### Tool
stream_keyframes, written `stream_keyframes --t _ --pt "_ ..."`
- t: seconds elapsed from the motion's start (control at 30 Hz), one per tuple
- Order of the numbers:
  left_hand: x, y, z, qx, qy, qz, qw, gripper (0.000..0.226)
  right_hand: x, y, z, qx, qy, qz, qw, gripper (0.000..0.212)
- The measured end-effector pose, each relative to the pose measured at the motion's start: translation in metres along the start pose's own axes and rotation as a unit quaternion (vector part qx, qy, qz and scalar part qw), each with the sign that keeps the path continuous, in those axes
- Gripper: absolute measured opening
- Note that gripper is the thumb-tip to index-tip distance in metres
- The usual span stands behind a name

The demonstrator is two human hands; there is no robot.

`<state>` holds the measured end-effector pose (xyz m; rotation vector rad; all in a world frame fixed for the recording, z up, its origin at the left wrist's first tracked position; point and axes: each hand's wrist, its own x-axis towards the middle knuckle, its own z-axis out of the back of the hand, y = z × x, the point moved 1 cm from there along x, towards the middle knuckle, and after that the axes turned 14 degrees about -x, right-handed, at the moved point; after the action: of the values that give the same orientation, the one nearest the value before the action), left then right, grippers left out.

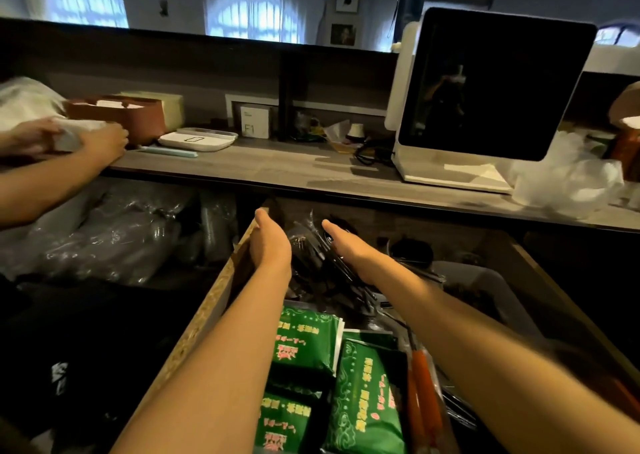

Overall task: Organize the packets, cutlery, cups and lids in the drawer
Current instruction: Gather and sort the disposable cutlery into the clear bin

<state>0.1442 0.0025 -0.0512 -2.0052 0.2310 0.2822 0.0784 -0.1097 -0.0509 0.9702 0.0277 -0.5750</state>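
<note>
An open drawer [207, 311] with a chipboard left wall lies below the counter. Both my hands reach deep into its back part. My left hand [268, 242] and my right hand [343, 242] flank a pile of black plastic cutlery in clear wrappers [311, 256]; their fingers are hidden, so I cannot tell whether they hold it. Green packets [308, 342] lie in the drawer's front part, beside an orange-handled tool [424, 384]. A grey bin [485, 291] sits at the drawer's right. Stacks of clear cups in plastic bags [114, 242] lie left of the drawer.
On the grey counter [277, 173] stand a white screen terminal [485, 90], a white scale [197, 140], a brown box [128, 114] and crumpled plastic [568, 183]. At the left, another person's hands [83, 142] handle something on the counter.
</note>
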Motion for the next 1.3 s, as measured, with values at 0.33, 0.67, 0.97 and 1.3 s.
stream_keyframes --t 0.33,0.67,0.97,1.3 --pt "-0.004 0.0 0.005 -0.128 -0.008 0.037 0.991 0.062 0.016 -0.002 -0.011 -0.094 -0.005 -0.043 0.995 0.093" --pt "-0.009 0.004 0.002 -0.032 0.029 0.014 0.999 0.03 0.01 -0.01 0.007 0.004 -0.063 -0.016 0.998 0.027" --pt "-0.027 0.007 -0.01 0.161 0.1 -0.106 0.976 0.025 -0.019 -0.014 0.049 0.028 -0.209 0.095 0.973 0.012" --pt "-0.064 0.014 -0.035 0.186 0.261 -0.17 0.932 0.042 -0.06 0.002 0.093 0.208 -0.223 0.237 0.922 0.018"
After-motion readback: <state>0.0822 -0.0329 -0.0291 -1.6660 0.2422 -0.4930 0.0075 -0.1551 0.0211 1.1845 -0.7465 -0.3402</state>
